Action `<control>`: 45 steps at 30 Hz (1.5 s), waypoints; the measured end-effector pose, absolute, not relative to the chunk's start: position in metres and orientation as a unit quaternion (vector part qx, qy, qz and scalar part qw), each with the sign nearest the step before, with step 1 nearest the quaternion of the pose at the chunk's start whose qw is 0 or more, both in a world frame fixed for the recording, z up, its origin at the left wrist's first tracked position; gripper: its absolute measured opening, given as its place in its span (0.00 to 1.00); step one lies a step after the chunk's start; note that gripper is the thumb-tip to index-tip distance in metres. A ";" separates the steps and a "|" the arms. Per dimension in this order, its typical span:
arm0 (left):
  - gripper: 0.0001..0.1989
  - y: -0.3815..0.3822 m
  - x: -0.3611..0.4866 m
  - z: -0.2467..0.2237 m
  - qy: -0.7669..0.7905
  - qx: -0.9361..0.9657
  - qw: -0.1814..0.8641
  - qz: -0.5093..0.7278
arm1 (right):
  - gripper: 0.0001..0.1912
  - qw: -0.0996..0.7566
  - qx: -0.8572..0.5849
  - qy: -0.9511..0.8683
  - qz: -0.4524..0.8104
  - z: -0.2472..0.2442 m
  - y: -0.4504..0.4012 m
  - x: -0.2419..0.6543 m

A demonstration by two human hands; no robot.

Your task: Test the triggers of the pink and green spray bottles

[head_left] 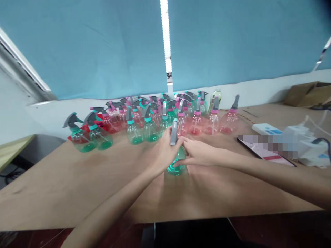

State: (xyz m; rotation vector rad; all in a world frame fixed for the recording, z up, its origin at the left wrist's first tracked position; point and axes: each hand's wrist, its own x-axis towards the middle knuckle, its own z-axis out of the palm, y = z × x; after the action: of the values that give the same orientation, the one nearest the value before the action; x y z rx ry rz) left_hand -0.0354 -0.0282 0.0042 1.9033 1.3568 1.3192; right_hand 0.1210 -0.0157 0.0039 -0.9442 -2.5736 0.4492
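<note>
A green spray bottle (176,169) with a grey trigger head stands upright on the brown table, close in front of me. My left hand (165,148) is closed around its neck, just under the trigger. On the right side, my right hand (195,151) wraps the bottle's round body, fingers and thumb against it. Both hands cover much of the bottle's upper part. Just behind it stand more spray bottles, among them a green one (151,132) and a pink one (196,125).
Several green and pink spray bottles crowd the back of the table (103,193). A phone (266,151), a white box (266,129) and white plugs with cables (305,141) lie to the right. A cardboard box (302,93) sits at the far right. Blue cloth (103,48) covers the wall.
</note>
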 end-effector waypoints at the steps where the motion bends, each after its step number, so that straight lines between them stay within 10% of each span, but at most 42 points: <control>1: 0.14 -0.026 -0.034 0.004 0.481 0.695 0.235 0.480 | 0.28 0.172 -0.333 -0.913 0.159 0.003 -0.013 0.130; 45: 0.04 -0.022 -0.043 0.018 0.437 0.696 0.349 0.450 | 0.16 0.275 -0.335 -0.893 0.118 -0.093 0.048 0.149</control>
State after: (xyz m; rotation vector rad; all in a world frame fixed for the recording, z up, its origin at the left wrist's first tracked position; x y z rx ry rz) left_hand -0.0425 -0.0219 0.0180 1.8040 1.1322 1.1672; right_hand 0.1487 0.0485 -0.0930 -0.9007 -2.4012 0.3166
